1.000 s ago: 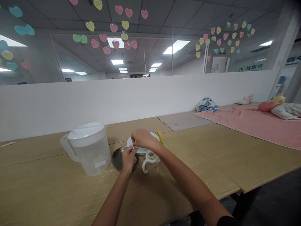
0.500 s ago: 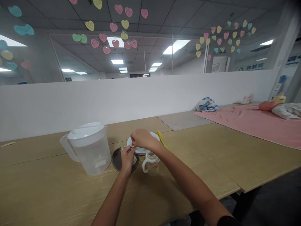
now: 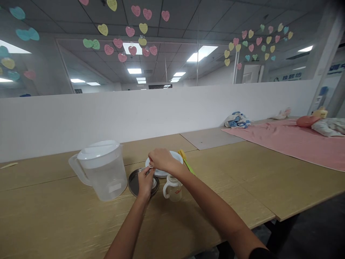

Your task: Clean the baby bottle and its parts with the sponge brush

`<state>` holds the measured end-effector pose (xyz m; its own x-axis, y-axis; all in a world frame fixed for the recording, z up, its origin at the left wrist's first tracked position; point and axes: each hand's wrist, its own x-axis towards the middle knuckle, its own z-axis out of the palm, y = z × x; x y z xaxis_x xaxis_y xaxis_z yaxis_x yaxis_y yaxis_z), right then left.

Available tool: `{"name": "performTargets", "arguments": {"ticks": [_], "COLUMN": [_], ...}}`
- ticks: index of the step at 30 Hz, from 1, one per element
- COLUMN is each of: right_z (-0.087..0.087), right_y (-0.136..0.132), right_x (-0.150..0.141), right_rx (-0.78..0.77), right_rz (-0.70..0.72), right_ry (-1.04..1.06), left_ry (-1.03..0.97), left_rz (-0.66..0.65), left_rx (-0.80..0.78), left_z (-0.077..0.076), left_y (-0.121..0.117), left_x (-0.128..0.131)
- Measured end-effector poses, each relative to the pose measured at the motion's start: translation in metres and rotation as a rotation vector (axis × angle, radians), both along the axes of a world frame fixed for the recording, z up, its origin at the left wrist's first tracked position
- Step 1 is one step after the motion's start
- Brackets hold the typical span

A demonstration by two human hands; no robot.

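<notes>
My left hand is raised over a round dark metal tray, its fingers pinched on a small white piece. From above, my right hand closes on the same piece; its exact kind is too small to make out. Just right of the tray stands a clear baby bottle with white handles, upright and without a cap. Behind my right hand, a white plate is partly covered. Inside the tray lies a small white part, half hidden by my left hand.
A lidded clear plastic pitcher stands left of the tray. A brush with a yellow head and green handle lies beside the plate. Farther right are a crumpled blue-and-white cloth and a pink cloth. A white wall borders the table.
My right hand has shifted very slightly left, both hands still pinching the small white piece. The other things have stayed in place.
</notes>
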<state>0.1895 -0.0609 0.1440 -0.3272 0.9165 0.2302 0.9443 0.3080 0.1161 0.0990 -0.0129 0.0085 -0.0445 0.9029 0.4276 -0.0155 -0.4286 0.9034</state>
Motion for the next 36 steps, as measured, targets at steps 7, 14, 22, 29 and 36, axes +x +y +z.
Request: {"name": "performTargets", "arguments": {"ticks": [7,14,22,29,36], "right_z": [-0.0023,-0.0079,-0.0067,-0.0047,-0.0028], "right_y": [0.0005,0.0033,0.0025,0.0062,0.0024], "right_x": [-0.003,-0.0029,-0.0034,-0.0026,-0.0021], "right_rx": [0.001,0.161,0.117,0.071,0.145], "right_rz": [-0.017,0.084,0.11,0.108,0.133], "right_ry": [-0.01,-0.068,-0.076,-0.088,-0.064], "left_ry": [0.013,0.092,0.154,0.161,0.238], "left_rz": [0.008,0.065,0.089,0.086,0.107], "left_rx": [-0.015,0.033,0.055,0.058,0.096], "left_z": [-0.0004,-0.0013,-0.0053,-0.0034,-0.0051], "left_y": [0.0003,-0.0005,0.0026,0.0011,0.002], "left_x": [-0.001,0.0009,0.0004,0.0013,0.0009]}}
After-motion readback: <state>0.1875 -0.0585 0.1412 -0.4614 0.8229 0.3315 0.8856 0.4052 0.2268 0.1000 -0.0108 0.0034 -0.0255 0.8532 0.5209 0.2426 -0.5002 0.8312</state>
